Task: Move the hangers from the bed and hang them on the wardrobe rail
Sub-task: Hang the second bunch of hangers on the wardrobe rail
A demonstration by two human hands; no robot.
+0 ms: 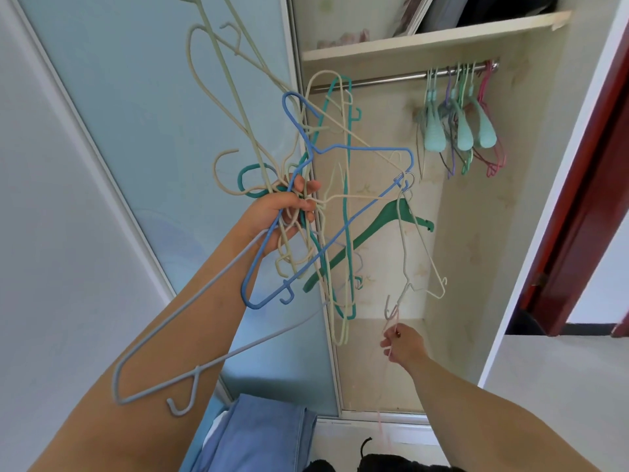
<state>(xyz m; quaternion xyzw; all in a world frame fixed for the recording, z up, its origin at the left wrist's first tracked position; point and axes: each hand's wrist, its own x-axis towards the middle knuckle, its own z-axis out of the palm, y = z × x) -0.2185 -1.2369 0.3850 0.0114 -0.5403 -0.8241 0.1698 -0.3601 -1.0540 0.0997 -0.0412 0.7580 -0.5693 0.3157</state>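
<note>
Tangled hangers held up in front of the open wardrobe

The left hand grips a tangled bunch of wire hangers by their hooks, raised before the wardrobe rail, with a blue hanger and a dark green plastic hanger among them; the right hand pinches what seems a thin pale pink hanger, blurred, below the bunch; several pastel hangers already hang on the rail's right end

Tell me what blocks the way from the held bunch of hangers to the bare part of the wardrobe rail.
Nothing visible does. The left hand grips the tangled bunch of hangers in front of the open wardrobe. The rail is bare on its left stretch; the hung hangers crowd only its right end. The right hand pinches a thin pink hanger lower down.
</note>
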